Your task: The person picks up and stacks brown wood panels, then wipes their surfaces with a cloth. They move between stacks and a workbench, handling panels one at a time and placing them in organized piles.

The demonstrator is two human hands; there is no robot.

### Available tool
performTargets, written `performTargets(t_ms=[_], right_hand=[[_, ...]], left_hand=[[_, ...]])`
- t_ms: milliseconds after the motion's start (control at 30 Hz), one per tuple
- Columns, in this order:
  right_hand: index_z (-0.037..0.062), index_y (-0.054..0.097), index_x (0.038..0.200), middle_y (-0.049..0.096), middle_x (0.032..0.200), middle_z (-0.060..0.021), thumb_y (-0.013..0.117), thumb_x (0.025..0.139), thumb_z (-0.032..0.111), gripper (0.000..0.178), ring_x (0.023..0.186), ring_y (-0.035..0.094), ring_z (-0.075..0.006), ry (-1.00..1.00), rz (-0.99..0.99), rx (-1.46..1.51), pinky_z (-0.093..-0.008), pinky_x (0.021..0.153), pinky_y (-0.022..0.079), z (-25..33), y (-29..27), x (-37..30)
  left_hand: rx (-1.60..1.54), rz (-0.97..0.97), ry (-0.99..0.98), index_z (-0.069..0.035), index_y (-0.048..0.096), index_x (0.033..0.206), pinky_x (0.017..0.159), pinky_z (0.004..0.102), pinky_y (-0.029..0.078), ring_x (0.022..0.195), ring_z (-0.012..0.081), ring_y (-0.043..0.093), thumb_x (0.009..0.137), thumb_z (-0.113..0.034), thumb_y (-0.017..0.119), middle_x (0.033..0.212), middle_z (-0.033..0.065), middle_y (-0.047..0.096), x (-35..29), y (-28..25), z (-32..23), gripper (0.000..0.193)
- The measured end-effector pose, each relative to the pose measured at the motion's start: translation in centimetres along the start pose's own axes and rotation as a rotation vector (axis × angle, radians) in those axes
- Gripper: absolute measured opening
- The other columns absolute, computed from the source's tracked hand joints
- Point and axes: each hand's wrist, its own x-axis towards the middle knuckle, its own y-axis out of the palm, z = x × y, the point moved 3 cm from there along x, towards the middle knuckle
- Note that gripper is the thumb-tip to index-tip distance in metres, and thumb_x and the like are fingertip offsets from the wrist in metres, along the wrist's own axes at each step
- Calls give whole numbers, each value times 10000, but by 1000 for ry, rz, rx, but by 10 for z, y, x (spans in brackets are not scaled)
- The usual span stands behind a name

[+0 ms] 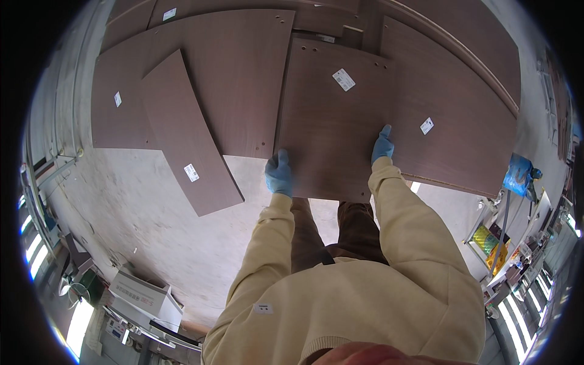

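Observation:
Between my two blue-gloved hands is a dark brown board (334,121), roughly rectangular, with small holes at its far corners and a white label. My left hand (279,173) grips its left edge, thumb on top and fingers out of sight beneath. On the opposite edge, my right hand (382,145) holds on in the same way. The board's near edge reaches over my legs. A larger brown panel (450,115) lies to its right, and another large panel (231,79) to its left. Across that left panel rests a narrow brown board (191,134), slanted toward me.
More brown panels (328,18) lie along the far side. At the lower left stands a white carton (143,295). A blue bag (519,174) and a rack with yellow items (486,240) are at the right. Metal rails (58,167) run along the left.

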Motion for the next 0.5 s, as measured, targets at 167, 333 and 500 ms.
performTargets(t_ms=[167, 333, 500], right_hand=[[-119, 696, 1190, 703, 1227, -286, 475, 905, 824, 1010, 1198, 654, -422, 28, -6, -21, -445, 993, 527, 14, 2, -10], [-110, 661, 1265, 686, 1274, -276, 461, 937, 797, 985, 1209, 648, -400, -64, -1, 19, -422, 1026, 510, 19, 0, -14], [-101, 536, 1433, 628, 1399, -226, 443, 972, 769, 989, 1274, 599, -338, -7, 93, 221, -343, 1094, 449, 14, -4, -15]], left_hand=[[-26, 16, -27, -36, 784, 1012, 818, 355, 529, 851, 188, 695, 924, -469, 746, 903, 85, 772, 15, 5, -1, 444], [-3, 31, -42, -19, 778, 1050, 828, 352, 527, 867, 178, 693, 931, -460, 745, 909, 88, 768, 17, 1, -4, 458], [-92, 126, 137, 22, 745, 1138, 868, 346, 522, 937, 181, 682, 990, -380, 692, 988, 126, 759, -18, -36, -33, 431]])
